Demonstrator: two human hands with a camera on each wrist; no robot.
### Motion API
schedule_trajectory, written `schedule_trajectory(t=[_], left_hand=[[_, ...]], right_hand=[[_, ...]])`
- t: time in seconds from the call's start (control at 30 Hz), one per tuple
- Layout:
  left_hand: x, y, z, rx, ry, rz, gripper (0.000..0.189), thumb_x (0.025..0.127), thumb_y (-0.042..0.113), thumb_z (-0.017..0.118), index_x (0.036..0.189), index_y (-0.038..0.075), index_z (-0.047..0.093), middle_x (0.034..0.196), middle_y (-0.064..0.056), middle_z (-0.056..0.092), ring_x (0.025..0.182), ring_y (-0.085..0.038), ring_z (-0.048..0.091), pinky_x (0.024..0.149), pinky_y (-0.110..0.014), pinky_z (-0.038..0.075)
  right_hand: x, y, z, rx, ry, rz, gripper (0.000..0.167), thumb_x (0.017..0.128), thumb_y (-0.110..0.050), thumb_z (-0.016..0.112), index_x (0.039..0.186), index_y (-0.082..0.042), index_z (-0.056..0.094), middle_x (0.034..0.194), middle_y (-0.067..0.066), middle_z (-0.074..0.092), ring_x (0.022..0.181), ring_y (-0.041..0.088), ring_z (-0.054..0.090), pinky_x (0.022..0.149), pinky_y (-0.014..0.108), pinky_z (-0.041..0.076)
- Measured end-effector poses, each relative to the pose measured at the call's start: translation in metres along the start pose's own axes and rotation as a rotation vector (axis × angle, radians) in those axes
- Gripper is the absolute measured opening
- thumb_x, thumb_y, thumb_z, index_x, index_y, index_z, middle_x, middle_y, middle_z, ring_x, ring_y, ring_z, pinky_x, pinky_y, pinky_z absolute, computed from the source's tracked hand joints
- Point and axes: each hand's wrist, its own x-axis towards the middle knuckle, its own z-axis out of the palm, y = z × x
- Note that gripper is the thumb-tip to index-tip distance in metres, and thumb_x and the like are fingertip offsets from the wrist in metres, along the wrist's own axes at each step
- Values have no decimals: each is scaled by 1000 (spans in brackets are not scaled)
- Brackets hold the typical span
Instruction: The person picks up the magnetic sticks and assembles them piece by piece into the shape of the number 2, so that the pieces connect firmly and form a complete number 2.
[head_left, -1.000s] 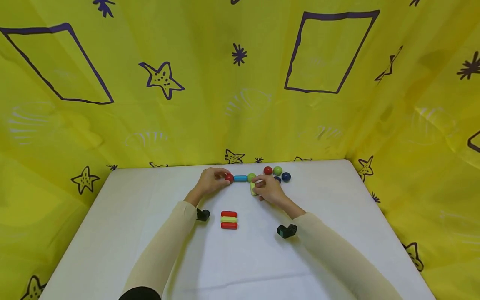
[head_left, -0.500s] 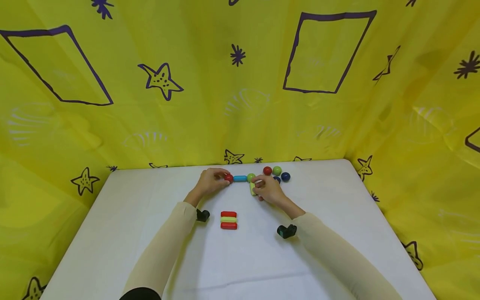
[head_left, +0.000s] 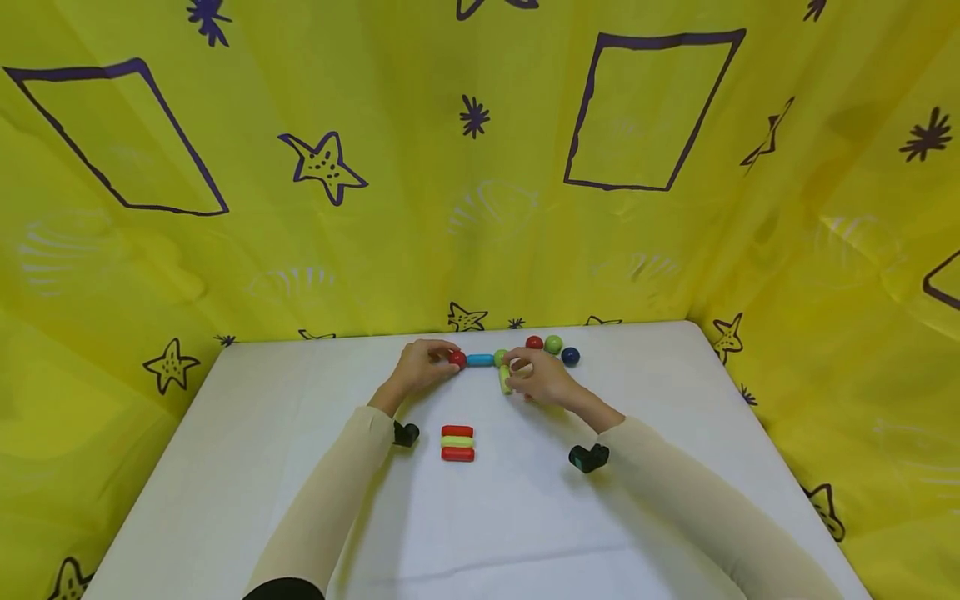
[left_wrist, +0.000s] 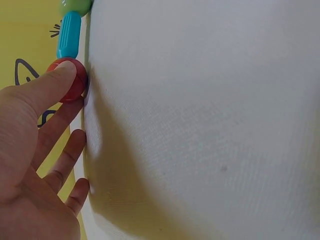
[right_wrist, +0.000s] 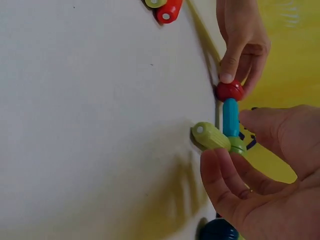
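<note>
A joined chain of toy pieces lies near the table's far edge: a red ball (head_left: pixel 457 359), a blue rod (head_left: pixel 480 360), a green ball (right_wrist: pixel 237 145) and a yellow-green rod (head_left: pixel 506 382) angled toward the front. My left hand (head_left: pixel 422 367) pinches the red ball between thumb and fingers; its other fingers spread on the table in the left wrist view. At the chain's other end is my right hand (head_left: pixel 543 379). In the right wrist view its thumb stands apart from the fingers, whose tips overlap the yellow-green rod's lower end.
Two red rods (head_left: pixel 457 455) and a yellow-green rod (head_left: pixel 457 442) lie side by side nearer the front. Beyond my right hand sit a loose red ball (head_left: pixel 534 342), a green ball (head_left: pixel 553 344) and a dark blue ball (head_left: pixel 570 357). A yellow patterned curtain (head_left: pixel 405 208) hangs behind.
My right hand and forearm have shifted slightly right, the fingers loosening from the yellow-green rod. One dark blue ball has become hidden behind that hand. The left hand keeps its pinch.
</note>
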Motion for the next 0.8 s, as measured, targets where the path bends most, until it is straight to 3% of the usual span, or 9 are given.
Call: schedule_trajectory(t=[0.17,0.3,0.43,0.8], left_hand=[[-1,0,0,-5,-2,-10,31,91,17,80,122,12,75,112,-6,75,106,-27,59,97,-43,49],[-1,-1,0,-7,-2,-17,31,91,18,80,122,13,75,112,-5,74,106,-26,59,97,-43,49],[-1,-1,0,-16,3,-19,31,91,17,80,121,13,75,112,-5,74,106,-26,59,97,-42,50],[-1,-2,0,-16,-2,-1,31,91,18,80,121,12,75,110,-5,75,105,-25,59,96,-42,49]], right_hand=[[-10,-8,-21,-98,-78,-118,45,95,-10,72,138,-5,60,129,25,62,96,31,70,76,35,59],[-18,-7,-35,-151,-67,-205,47,95,-8,74,138,-4,59,128,27,62,86,22,69,75,33,57],[-24,-2,-47,-174,-26,-284,45,93,-4,74,136,0,60,130,25,63,85,23,68,77,36,56],[-43,21,-77,-210,39,-288,50,91,-1,76,138,-1,60,133,24,63,86,25,67,71,31,56]])
